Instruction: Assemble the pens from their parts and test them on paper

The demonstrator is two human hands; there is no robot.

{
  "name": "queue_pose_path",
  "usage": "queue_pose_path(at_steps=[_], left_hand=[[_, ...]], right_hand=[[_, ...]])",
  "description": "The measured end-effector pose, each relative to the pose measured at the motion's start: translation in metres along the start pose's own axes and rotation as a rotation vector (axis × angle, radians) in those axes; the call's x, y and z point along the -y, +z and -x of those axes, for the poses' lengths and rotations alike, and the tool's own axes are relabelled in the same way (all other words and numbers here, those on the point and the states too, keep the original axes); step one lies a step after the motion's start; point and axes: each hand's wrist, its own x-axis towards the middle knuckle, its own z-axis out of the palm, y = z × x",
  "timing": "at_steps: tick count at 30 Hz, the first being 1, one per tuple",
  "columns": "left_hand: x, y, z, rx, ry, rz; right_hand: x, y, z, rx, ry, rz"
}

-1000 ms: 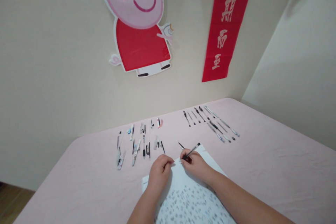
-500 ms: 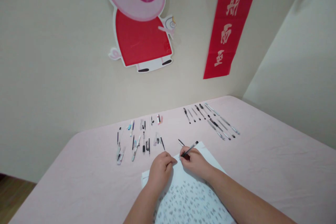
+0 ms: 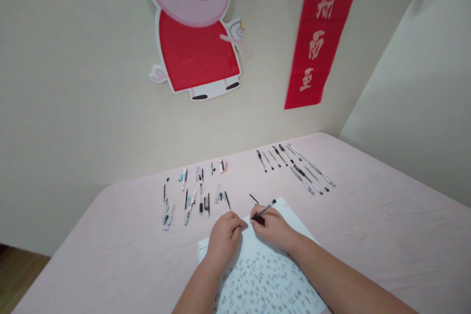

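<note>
My right hand (image 3: pixel 270 223) grips a black-and-clear pen (image 3: pixel 269 207), its dark end sticking up to the right. The writing tip is hidden by my fingers, close to the paper's upper part. Under both hands lies a white sheet of paper (image 3: pixel 253 248), its lower part covered with rows of small dark marks. My left hand (image 3: pixel 226 235) rests on the sheet's upper left with nothing seen in it; its index finger stretches toward the right hand and the others are partly hidden. Just beyond my right hand is another dark pen (image 3: pixel 253 199).
On the pink-covered table (image 3: pixel 368 235), several pens (image 3: pixel 309 171) lie in rows at the back right. Small groups of pens and pen parts (image 3: pixel 189 201) lie at the left. A pig cutout (image 3: pixel 198 54) and a red banner (image 3: pixel 316 44) hang on the wall behind.
The pen in my right hand has shifted very slightly left. My left hand stays in place on the sheet. The whole view has moved a little.
</note>
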Motion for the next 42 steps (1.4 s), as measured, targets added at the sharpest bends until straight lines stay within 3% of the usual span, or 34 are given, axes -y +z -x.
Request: queue_pose_path(at_steps=[42], left_hand=[[0.0028, 0.0009, 0.0, -0.002, 0.002, -0.005]], right_hand=[[0.0005, -0.0022, -0.0003, 0.011, -0.009, -0.016]])
